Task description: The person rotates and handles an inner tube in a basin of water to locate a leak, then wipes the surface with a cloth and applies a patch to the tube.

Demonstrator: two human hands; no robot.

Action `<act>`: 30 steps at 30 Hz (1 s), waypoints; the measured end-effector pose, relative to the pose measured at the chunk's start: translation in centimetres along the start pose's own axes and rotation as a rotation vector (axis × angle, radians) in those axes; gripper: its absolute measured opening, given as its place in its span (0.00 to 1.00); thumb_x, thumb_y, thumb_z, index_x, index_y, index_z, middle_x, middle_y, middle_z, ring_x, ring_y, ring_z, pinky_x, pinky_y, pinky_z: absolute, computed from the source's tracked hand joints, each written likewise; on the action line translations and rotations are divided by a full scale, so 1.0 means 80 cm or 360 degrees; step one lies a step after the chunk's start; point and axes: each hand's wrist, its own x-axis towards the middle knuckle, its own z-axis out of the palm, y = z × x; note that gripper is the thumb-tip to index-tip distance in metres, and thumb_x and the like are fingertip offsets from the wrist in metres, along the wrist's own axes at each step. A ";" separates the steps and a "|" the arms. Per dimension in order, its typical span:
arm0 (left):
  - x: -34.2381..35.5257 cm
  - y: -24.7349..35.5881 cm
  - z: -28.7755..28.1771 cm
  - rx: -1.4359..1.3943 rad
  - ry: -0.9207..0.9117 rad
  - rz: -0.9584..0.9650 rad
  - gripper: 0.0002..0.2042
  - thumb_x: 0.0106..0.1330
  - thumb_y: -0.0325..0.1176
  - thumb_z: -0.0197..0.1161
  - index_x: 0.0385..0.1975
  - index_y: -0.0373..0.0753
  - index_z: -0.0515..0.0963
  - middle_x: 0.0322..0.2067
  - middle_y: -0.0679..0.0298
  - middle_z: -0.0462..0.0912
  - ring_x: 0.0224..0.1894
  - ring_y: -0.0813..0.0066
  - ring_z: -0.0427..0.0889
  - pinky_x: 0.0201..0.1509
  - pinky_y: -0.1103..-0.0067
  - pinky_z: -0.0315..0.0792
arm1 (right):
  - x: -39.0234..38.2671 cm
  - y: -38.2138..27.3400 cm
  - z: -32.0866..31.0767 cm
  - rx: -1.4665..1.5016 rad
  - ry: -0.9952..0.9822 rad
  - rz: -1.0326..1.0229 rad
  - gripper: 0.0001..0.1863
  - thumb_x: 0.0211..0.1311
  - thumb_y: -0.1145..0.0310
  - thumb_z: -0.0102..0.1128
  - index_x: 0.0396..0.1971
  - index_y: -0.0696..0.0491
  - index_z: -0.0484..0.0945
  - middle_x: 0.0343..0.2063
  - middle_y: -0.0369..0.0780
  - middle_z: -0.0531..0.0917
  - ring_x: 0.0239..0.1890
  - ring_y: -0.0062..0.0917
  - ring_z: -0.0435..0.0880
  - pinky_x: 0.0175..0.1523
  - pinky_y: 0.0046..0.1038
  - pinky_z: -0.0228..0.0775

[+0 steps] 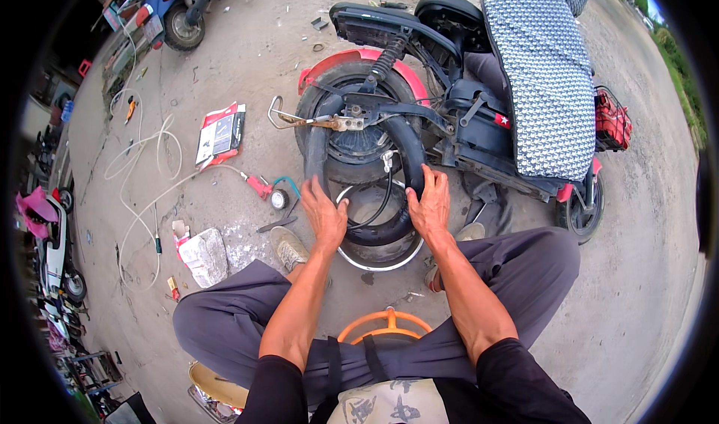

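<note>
A black inner tube (411,151) forms a plump ring between my hands, tilted against the scooter's rear wheel (318,95). My left hand (325,216) is on the tube's left side, fingers over the rubber. On the opposite side my right hand (429,207) grips it, thumb on the inner edge. Beneath the tube's near part sits a round basin (380,267) with a silvery rim. A thin black cable or hose (387,192) with a silvery end curves inside the ring. The scooter (479,136) lies on its side, with a patterned cover (550,80) over it.
Left of my foot lie a red air inflator (258,187) with a round gauge (279,199) and a pale coiled hose (142,151). A red and white package (221,134) and a whitish bag (204,258) rest on the concrete. An orange round frame (390,319) stands between my legs.
</note>
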 end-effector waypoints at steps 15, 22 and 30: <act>0.086 0.110 0.090 0.0236 -0.0627 -0.0057 0.24 0.63 0.37 0.66 0.59 0.36 0.75 0.42 0.48 0.86 0.46 0.53 0.86 0.53 0.65 0.78 | 0.020 0.008 0.030 0.0714 -0.0175 0.0425 0.50 0.62 0.66 0.65 0.77 0.42 0.42 0.55 0.56 0.71 0.54 0.52 0.77 0.58 0.44 0.70; 0.093 0.123 0.074 0.0238 -0.0684 -0.0082 0.21 0.61 0.37 0.66 0.55 0.40 0.80 0.43 0.46 0.86 0.50 0.47 0.84 0.57 0.63 0.75 | 0.032 0.003 0.026 0.0715 -0.0313 0.0505 0.49 0.61 0.68 0.64 0.77 0.39 0.45 0.54 0.56 0.71 0.53 0.53 0.78 0.57 0.46 0.71; 0.093 0.107 0.072 0.0229 -0.0608 0.0172 0.17 0.62 0.35 0.65 0.50 0.35 0.81 0.41 0.46 0.86 0.46 0.45 0.84 0.55 0.62 0.75 | 0.037 0.004 0.024 0.0729 -0.0294 0.0501 0.48 0.60 0.63 0.65 0.77 0.40 0.47 0.53 0.56 0.71 0.51 0.53 0.78 0.57 0.46 0.71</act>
